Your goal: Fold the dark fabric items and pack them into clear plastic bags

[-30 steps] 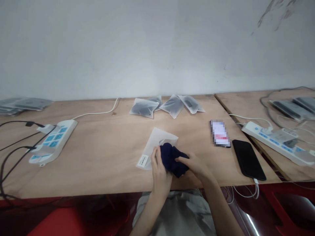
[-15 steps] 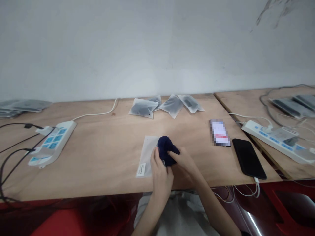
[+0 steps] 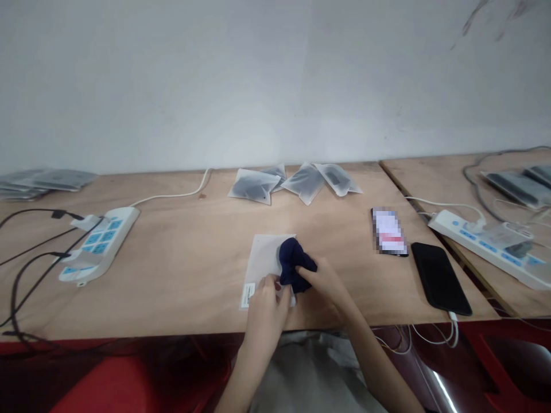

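A frosted plastic bag [image 3: 262, 258] with a white label at its lower left lies flat on the table in front of me. Over its right side is a bundled piece of navy-blue cloth [image 3: 291, 258], folded into a lump. My right hand [image 3: 322, 281] grips the cloth from the right, its thumb pressed into the top. Pinching at the bag's near edge, my left hand [image 3: 267, 307] is just left of the cloth. A clear flap of the bag shows by its fingertips. What the cloth is, I cannot tell.
Several filled frosted bags [image 3: 253, 186] lie along the wall. Power strips stand left [image 3: 103, 241] and right [image 3: 486, 244] with cables. A lit phone [image 3: 390, 231] and a dark phone [image 3: 439, 278] on a white cable lie to the right. More packets [image 3: 64, 179] are stacked far left.
My left hand has let go of the navy cloth and moved down and left to the bag's near edge. My right hand still holds the cloth. The view has shifted slightly.
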Action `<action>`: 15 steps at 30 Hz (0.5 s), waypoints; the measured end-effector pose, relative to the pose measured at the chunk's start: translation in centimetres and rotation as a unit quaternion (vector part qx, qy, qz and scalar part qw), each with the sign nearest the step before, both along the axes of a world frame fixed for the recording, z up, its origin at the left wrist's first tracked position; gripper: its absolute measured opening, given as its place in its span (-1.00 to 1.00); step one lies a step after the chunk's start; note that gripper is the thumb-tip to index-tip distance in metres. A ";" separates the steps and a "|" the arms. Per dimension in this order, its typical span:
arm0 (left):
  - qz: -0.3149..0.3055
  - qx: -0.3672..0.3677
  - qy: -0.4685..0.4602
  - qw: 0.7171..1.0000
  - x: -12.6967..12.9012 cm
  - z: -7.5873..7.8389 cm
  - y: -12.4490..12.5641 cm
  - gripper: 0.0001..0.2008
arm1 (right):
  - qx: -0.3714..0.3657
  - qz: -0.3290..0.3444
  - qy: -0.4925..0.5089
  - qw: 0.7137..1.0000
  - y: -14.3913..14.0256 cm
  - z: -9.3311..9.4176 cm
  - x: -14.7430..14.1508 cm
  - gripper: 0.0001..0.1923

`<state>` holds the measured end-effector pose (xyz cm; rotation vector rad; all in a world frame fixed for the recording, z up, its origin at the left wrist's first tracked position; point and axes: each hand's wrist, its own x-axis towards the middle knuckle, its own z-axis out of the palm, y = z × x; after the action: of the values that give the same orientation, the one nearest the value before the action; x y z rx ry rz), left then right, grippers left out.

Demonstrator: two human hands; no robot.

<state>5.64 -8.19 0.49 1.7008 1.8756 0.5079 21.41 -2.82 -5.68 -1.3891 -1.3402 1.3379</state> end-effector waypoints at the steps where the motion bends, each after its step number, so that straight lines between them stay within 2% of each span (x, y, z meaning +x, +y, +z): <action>1: 0.003 -0.007 0.017 1.000 0.2 0.0 0.2 -0.87 | -0.001 -0.001 -0.002 1.000 0.0 0.0 0.0 -0.69; 8: -0.010 -0.044 0.080 0.996 1.0 0.1 0.8 -0.93 | 0.015 0.009 -0.015 1.000 -0.1 0.2 0.2 -0.65; 11: 0.004 -0.061 0.067 0.996 0.9 0.6 0.7 -0.92 | 0.022 0.028 0.001 0.999 0.1 0.2 0.5 -0.64; 15: 0.033 -0.047 0.026 0.998 0.5 0.9 0.4 -0.91 | 0.042 0.050 -0.006 0.998 0.5 0.3 0.8 -0.64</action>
<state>6.09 -7.80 1.39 1.6093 1.9667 0.3990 22.25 -2.27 -5.42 -1.2901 -1.4742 1.3245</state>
